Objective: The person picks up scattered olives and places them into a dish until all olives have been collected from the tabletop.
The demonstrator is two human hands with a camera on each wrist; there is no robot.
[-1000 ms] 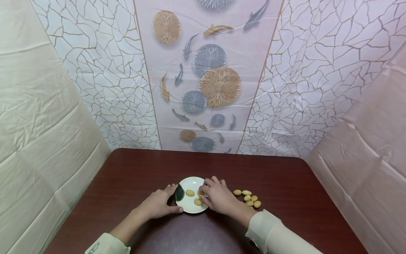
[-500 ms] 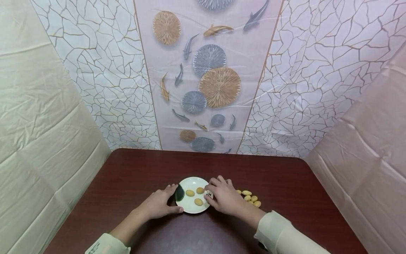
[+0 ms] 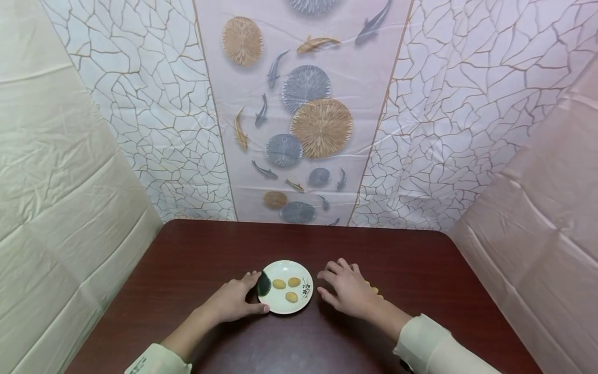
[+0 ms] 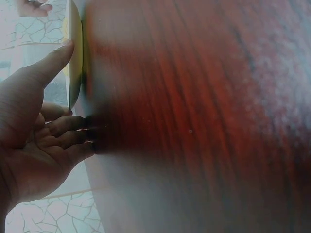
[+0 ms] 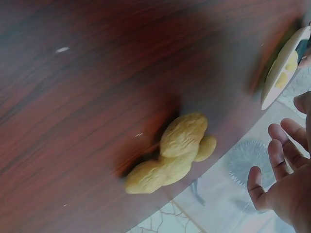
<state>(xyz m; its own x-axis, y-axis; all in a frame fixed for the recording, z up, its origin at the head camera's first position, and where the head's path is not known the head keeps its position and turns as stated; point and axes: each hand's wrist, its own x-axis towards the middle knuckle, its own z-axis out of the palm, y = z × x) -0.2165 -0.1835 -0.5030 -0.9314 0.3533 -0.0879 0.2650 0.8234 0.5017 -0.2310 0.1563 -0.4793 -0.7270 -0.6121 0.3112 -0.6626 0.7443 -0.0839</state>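
A small white plate [image 3: 285, 305] with a dark green patch on its left and a floral print on its right sits mid-table. On it lie three small yellow-brown oval pieces [image 3: 279, 284]. My left hand [image 3: 235, 298] rests at the plate's left edge, straight thumb at the near rim and fingertips at the left rim. Right of the plate, above the table, is my right hand [image 3: 348, 290], fingers spread and loosely bent, holding nothing. Beyond its wrist lie more oval pieces [image 5: 183, 135], wrinkled and close together in the right wrist view; my right hand mostly covers them in the head view.
The dark red-brown wooden table [image 3: 280, 343] has rounded far corners. A patterned cloth backdrop [image 3: 299, 171] hangs behind it, and pale cloth walls [image 3: 537, 249] stand on both sides.
My right hand has let go of the third oval piece on the plate and moved right, off the plate toward the other pieces. My left hand stays at the plate.
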